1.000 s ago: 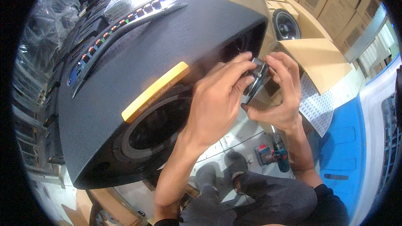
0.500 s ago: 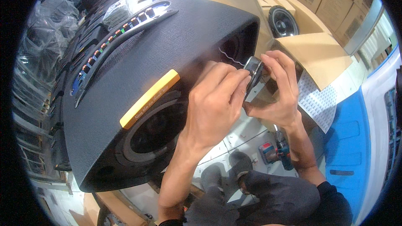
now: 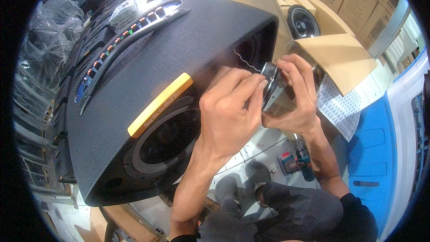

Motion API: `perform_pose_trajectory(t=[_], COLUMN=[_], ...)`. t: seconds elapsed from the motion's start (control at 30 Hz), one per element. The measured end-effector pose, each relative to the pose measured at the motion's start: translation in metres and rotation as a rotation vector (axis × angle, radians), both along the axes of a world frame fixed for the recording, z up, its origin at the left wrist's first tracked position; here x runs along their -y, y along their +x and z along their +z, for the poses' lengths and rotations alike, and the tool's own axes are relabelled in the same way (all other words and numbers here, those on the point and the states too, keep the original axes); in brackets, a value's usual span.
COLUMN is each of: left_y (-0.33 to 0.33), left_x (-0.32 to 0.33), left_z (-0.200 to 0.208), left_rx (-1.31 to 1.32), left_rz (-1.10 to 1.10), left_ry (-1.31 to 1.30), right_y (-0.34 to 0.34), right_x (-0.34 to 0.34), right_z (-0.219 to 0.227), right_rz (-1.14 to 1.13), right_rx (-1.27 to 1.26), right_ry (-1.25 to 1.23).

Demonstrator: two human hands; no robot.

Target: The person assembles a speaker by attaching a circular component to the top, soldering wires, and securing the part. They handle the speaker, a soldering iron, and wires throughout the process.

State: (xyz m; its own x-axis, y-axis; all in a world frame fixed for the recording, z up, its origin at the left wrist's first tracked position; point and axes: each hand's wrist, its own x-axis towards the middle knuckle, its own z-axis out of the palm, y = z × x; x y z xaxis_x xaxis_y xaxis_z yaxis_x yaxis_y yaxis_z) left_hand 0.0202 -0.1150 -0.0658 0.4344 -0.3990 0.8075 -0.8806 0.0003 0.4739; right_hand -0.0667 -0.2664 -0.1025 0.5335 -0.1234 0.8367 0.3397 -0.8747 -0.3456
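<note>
A small round black speaker driver [image 3: 270, 72], seen nearly edge-on, is gripped by my right hand [image 3: 301, 101] between thumb and curled fingers. A thin pale wire [image 3: 244, 61] runs to it from the opening of a large black speaker cabinet [image 3: 210, 27]. My left hand [image 3: 230, 112] is pinched against the driver's near side, close to the wire's end. What lies between its thumb and fingertips is hidden. The cabinet rests on its side at my left, with a yellow strip [image 3: 160, 105] above a big round woofer [image 3: 163, 141].
A cordless drill [image 3: 295, 161] stands on the tiled floor by my feet. An open cardboard box [image 3: 336, 58] and another round speaker [image 3: 303, 21] are at the far right. A sheet of labels [image 3: 340, 110] hangs near a blue plastic panel [image 3: 374, 152]. Knobs [image 3: 125, 34] line the cabinet's top.
Both hands stay at the driver, with only slight finger shifts. The driver has turned a little in my grasp.
</note>
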Motion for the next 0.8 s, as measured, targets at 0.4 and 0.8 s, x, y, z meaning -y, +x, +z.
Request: perform_pose_trajectory(t=[0.4,0.8], left_y=[0.0,0.002], left_x=[0.0,0.0], left_z=[0.002,0.005], left_rx=[0.03,0.009], left_rz=[0.015,-0.002], left_ry=[-0.014,0.024], right_y=[-0.001,-0.003], right_x=[0.003,0.012], right_z=[0.003,0.012], right_rz=[0.042,0.064], right_rx=[0.001,-0.064], right_ry=[-0.073,-0.115])
